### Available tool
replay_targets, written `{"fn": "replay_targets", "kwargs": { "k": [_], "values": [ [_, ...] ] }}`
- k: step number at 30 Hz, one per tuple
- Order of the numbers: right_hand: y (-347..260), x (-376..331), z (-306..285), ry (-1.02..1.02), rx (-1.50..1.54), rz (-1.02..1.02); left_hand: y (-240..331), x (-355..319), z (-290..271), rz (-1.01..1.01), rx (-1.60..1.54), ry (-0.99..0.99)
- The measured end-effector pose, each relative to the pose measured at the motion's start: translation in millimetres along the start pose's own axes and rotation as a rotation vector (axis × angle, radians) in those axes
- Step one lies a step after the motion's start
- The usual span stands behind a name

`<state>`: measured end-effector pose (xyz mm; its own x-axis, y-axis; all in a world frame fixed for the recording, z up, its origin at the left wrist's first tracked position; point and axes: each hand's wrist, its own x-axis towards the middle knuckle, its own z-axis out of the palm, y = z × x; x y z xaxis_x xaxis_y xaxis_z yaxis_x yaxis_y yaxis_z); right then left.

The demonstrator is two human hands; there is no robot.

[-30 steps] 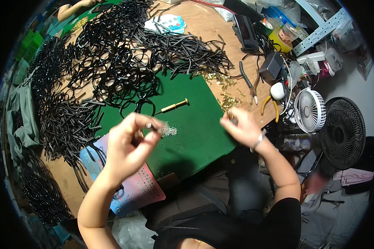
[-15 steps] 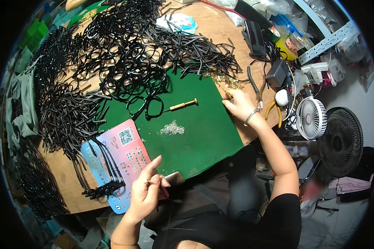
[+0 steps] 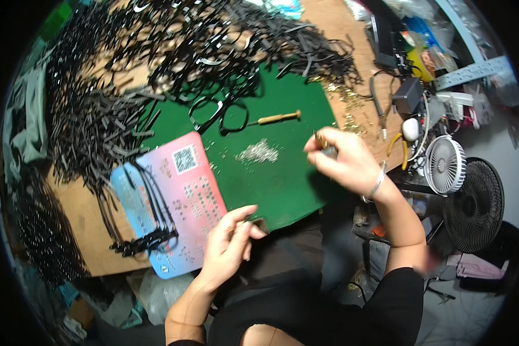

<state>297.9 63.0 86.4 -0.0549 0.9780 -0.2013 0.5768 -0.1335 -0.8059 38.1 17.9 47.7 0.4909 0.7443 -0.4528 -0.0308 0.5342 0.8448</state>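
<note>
Right hand (image 3: 343, 155) over the right side of the green mat (image 3: 294, 190), fingers curled closed round a gold-and-grey piece (image 3: 328, 150), mostly hidden in the grip, so which way its long axis points can't be told. Left hand (image 3: 230, 239) at the mat's near edge, thumb and index close together in a loose pinch; can't tell if anything is between them. A small brown-grey block (image 3: 260, 224) shows right at the left fingertips, same edge; held or just behind, unclear. Key relation: the heap of tiny silvery pieces (image 3: 259, 152) sits mid-mat, between the hands, left of the right fingertips and beyond the left ones; right hand looks slightly nearer, neither touches. Gold-handled screwdriver (image 3: 279, 117) lies flat on the far half of the mat, beyond the heap, long axis roughly side to side, butt toward the mat's right edge and nearer the right hand, thin blade pointing left. Black glasses frame (image 3: 220, 115) at the mat's far left, just past the blade tip. Pink-and-blue card (image 3: 190, 236) along the mat's left edge; loose gold bits (image 3: 350, 118) on the wood off its far right edge.
</note>
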Motion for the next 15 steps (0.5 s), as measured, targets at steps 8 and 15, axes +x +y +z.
{"fn": "replay_targets", "kwargs": {
  "k": [8, 15],
  "values": [
    [-30.5, -15.0, 75.4, -0.156, 0.289, -0.216, 4.7, -10.2, 0.8, -0.017, -0.218, -0.098],
    [-23.8, -20.8, 89.3, -0.013, 0.308, -0.32, -5.7, -6.6, 6.6, 0.017, -0.418, -0.067]
  ]
}}
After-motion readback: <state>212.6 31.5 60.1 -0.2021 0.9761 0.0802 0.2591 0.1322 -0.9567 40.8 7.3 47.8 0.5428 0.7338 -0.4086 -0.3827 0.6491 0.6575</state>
